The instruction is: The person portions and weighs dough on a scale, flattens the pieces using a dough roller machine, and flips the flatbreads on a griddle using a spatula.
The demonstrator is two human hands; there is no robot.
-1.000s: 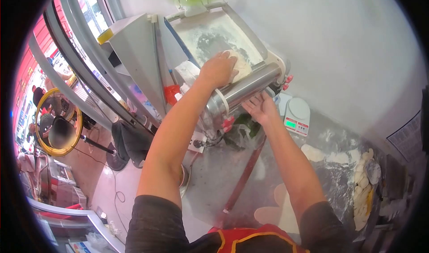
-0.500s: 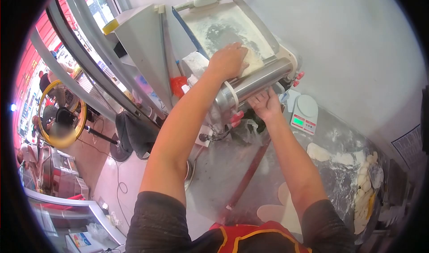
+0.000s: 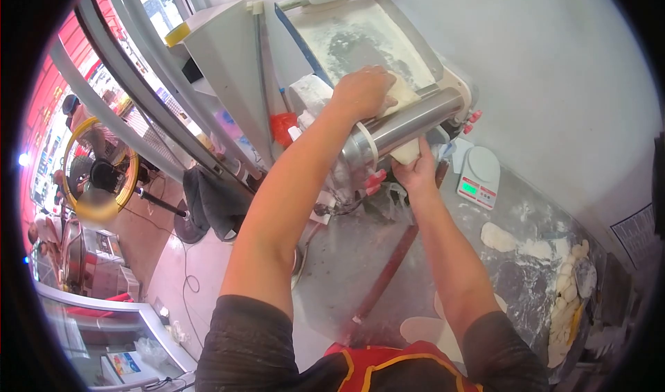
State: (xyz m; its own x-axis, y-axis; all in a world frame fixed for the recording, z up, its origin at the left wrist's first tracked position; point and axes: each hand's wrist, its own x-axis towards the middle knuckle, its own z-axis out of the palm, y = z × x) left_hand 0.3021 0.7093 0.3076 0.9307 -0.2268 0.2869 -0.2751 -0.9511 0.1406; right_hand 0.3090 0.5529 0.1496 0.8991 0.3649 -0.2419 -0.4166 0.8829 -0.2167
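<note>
A sheet of pale dough [image 3: 403, 95] lies at the upper side of the steel roller [image 3: 424, 119] of a dough sheeter. My left hand [image 3: 364, 92] has its fingers curled over this dough, just behind the roller. Below the roller, dough [image 3: 407, 152] hangs out on the near side. There, my right hand [image 3: 419, 176] grips it between thumb and fingers, palm turned up. The part between the rollers is hidden. Behind my left hand slopes the sheeter's flour-dusted feed tray [image 3: 409, 42].
Right of the machine stands a white kitchen scale [image 3: 479, 173]. Several dough pieces [image 3: 564, 295] and a flat dough piece [image 3: 499, 237] lie on the floured table [image 3: 516, 281]. Flat dough sheets [image 3: 426, 333] sit near my body. At left is a yellow-rimmed fan [image 3: 100, 170].
Dough has come out beneath the roller, where none showed before. My right hand has closed from open fingers onto it. The dough above the roller has moved slightly, my left hand with it.
</note>
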